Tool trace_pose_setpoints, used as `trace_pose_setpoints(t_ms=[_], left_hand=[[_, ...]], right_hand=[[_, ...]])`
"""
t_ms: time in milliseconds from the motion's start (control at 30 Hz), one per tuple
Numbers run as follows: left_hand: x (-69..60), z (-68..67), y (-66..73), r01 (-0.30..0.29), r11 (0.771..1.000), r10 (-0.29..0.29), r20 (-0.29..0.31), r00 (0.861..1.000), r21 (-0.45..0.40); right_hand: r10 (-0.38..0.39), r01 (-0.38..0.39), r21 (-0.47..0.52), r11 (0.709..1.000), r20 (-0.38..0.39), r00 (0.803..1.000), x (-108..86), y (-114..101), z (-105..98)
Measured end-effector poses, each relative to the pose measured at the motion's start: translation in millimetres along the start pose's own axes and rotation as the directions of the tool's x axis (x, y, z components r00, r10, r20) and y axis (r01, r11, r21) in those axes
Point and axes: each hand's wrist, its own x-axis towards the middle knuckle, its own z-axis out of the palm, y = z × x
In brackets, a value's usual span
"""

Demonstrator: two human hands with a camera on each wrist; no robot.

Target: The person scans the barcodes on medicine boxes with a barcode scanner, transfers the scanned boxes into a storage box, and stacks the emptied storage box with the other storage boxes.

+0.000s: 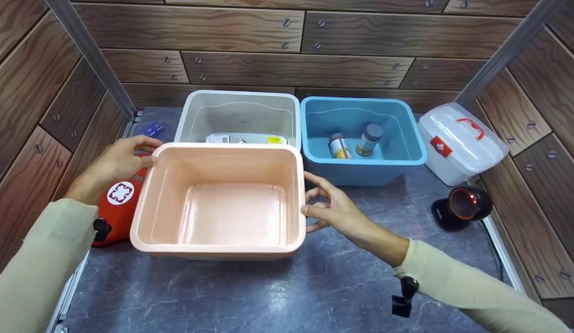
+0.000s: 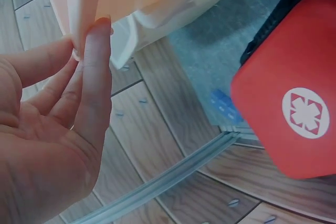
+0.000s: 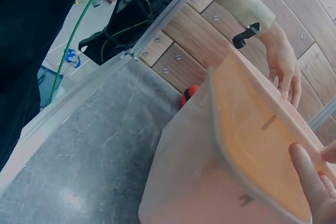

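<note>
A peach plastic bin [image 1: 231,217], with nothing visible inside, is in front of the two other bins in the head view. My left hand [image 1: 115,162] pinches its left rim near the far corner; the left wrist view shows thumb and fingertips [image 2: 97,40] on either side of the rim. At the right rim, my right hand [image 1: 335,208] grips with the thumb above and fingers spread along the outer side. The right wrist view shows the bin's outer side [image 3: 184,177] and part of my right hand [image 3: 315,182]. Whether its base touches the tabletop is hidden.
Behind stand a grey bin [image 1: 240,108] with small boxes and a blue bin [image 1: 361,173] with two bottles. A red first-aid pouch [image 1: 115,217] lies left. A white first-aid box [image 1: 463,143] and black scanner [image 1: 467,208] stand right. Wood-patterned walls enclose the tabletop [image 1: 213,296].
</note>
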Motion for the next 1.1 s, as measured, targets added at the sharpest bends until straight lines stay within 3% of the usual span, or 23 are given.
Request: trace_pose_setpoints(t_ms=[300,467,733,867,967,1100], left_hand=[[9.0,15.8,-12.3,0.019,1.0,-0.019,-0.001,1.0,-0.015],[12.0,21.2,-12.9,0.029,0.999,-0.028,-0.013,1.0,0.026],[10.8,20.5,-12.6,0.012,1.0,-0.013,0.015,1.0,0.026],[11.6,19.4,-1.6,0.015,0.991,-0.013,-0.013,1.0,0.132],[14.2,17.5,14.9,-0.019,0.974,0.043,-0.102,0.994,0.226],[20.2,14.8,48.7,-0.103,0.946,0.183,-0.243,0.952,0.308]], right_hand=[[0.045,-0.046,-0.051,0.998,-0.018,0.999,5.7,13.6,-0.5],[0.067,-0.069,-0.088,0.994,-0.027,0.997,6.3,21.0,-0.8],[0.061,-0.063,-0.088,0.994,-0.023,0.998,7.0,25.0,-2.4],[0.061,-0.067,-0.099,0.993,-0.066,0.996,9.5,21.2,-8.2],[0.031,-0.05,-0.143,0.989,-0.132,0.991,13.4,10.1,-20.5],[-0.086,0.03,-0.266,0.963,-0.204,0.975,19.9,-26.3,-47.9]])
